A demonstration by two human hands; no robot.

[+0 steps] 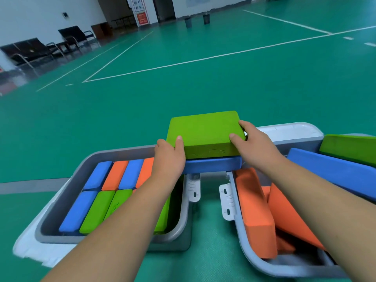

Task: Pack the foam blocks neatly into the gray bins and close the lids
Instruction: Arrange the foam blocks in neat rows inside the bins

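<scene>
Single cam, head-worn, wide-angle. It looks fwd & down from above the person's own arms: the left forearm (114, 226) and right forearm (317, 210) come in from the bottom of the view and reach away from the lens. It sits v. close to the work. Two gray bins on the green floor (183, 88) fill the lower half, w/ the left bin (122, 154) whole and the right bin (295, 270) cut off at the right side. The green block (203, 129) is approx mid-view, just past the bins. The upper half takes in floor running off w/ white court lines (203, 58) to the far wall (40, 13), and chairs (40, 47) at the far-left edge of the floor.
</scene>
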